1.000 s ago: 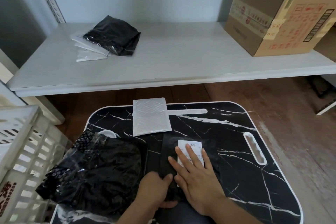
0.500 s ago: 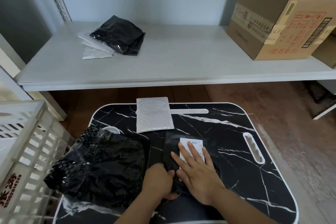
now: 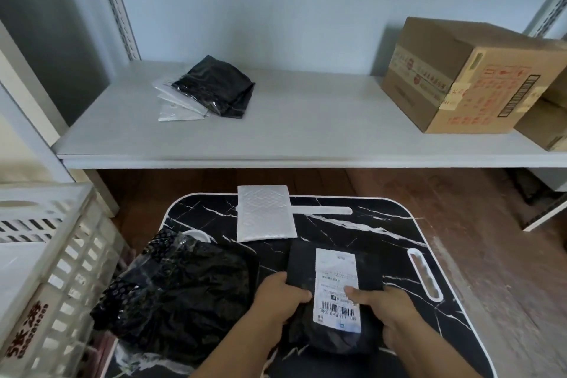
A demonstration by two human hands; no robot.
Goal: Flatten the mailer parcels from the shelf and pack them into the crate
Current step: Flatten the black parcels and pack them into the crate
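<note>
A black mailer parcel (image 3: 334, 337) with a white shipping label lies on the black marble-pattern table (image 3: 399, 230). My left hand (image 3: 280, 298) grips its left edge and my right hand (image 3: 382, 307) grips its right edge, thumb on the label. To its left lies a larger black parcel in clear plastic (image 3: 181, 291). A white bubble mailer (image 3: 265, 218) lies flat at the table's far edge. More mailers, black (image 3: 216, 86) over white ones (image 3: 176, 107), sit on the white shelf (image 3: 306, 132). The white slatted crate (image 3: 52, 270) stands at the left.
A cardboard box (image 3: 466, 77) stands on the shelf at the right, with a second box (image 3: 543, 129) beside it. A slot handle (image 3: 425, 273) is cut into the table's right side. Brown wooden floor (image 3: 506, 255) lies to the right.
My right hand has come off the label, where it pressed flat, and now grips the parcel's right edge. My left hand has shifted onto the left edge. The label now shows fully.
</note>
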